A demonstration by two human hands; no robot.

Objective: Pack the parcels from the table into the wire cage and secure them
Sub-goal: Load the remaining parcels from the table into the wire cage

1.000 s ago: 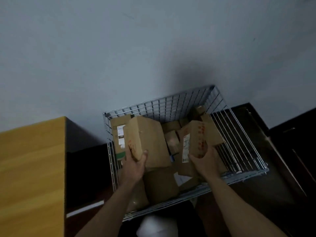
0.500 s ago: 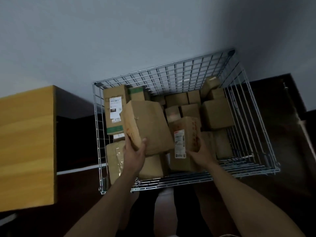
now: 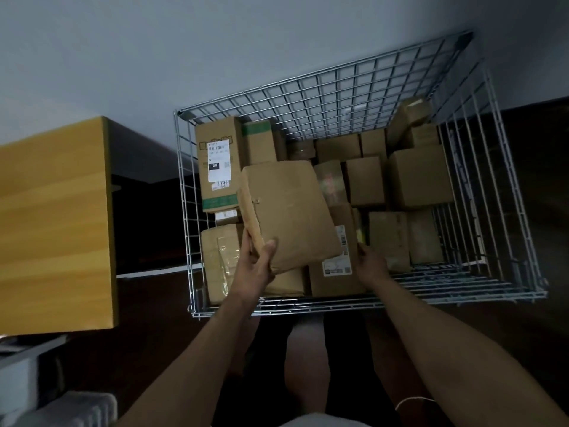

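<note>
A wire cage (image 3: 338, 84) stands open-topped against the wall, filled with several cardboard parcels. My left hand (image 3: 255, 266) grips the near corner of a plain brown parcel (image 3: 286, 211), held tilted above the others. Beneath it stands a labelled parcel (image 3: 335, 272) near the cage's front wall. My right hand (image 3: 371, 263) is on that parcel's right side; its fingers are hidden behind the box. A tall parcel with a white label (image 3: 218, 164) leans in the back left corner.
A yellow wooden table (image 3: 55, 223) stands left of the cage, its edge close to the cage's left wall. Dark floor lies right of the cage. My legs are below the cage's front rim. A grey object (image 3: 61, 408) sits bottom left.
The labelled parcel has gone down from my right hand's raised hold into the cage front. My left hand still holds the plain parcel above the pile. The view has tipped down and closer.
</note>
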